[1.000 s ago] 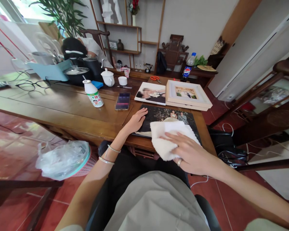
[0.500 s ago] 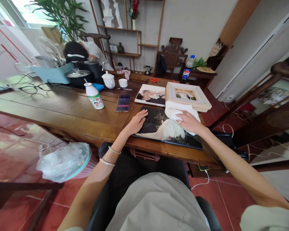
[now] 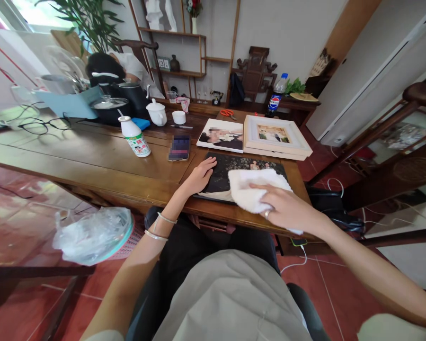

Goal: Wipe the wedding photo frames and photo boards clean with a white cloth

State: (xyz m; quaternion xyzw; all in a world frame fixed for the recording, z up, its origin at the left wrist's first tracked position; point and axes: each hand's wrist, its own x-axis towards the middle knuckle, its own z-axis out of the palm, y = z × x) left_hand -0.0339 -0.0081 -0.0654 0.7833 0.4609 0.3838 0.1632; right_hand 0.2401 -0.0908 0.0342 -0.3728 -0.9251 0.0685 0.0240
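Note:
A dark photo panel [image 3: 222, 173] lies flat at the front edge of the wooden table, showing part of a pale gown and small figures. My left hand [image 3: 201, 174] rests on its left edge with the fingers stretched out. Over the panel's right half, my right hand [image 3: 279, 203] holds a folded white cloth [image 3: 244, 187], which covers much of the picture. Behind the panel lie a white-edged photo print [image 3: 222, 136] and a cream picture frame [image 3: 298, 149] with a smaller photo inside.
Left of the panel are a phone [image 3: 179, 148] and a white drink bottle with a straw [image 3: 137, 142]. Farther back stand a white teapot [image 3: 156, 113], a small cup [image 3: 179, 117], orange-handled scissors [image 3: 227, 113] and a cola bottle [image 3: 275, 97]. Another person [image 3: 133, 66] leans behind the pots.
My right hand has drawn the cloth toward me, from the panel's far edge to its near edge. The small figures at the top now show. My left hand stays on the left edge.

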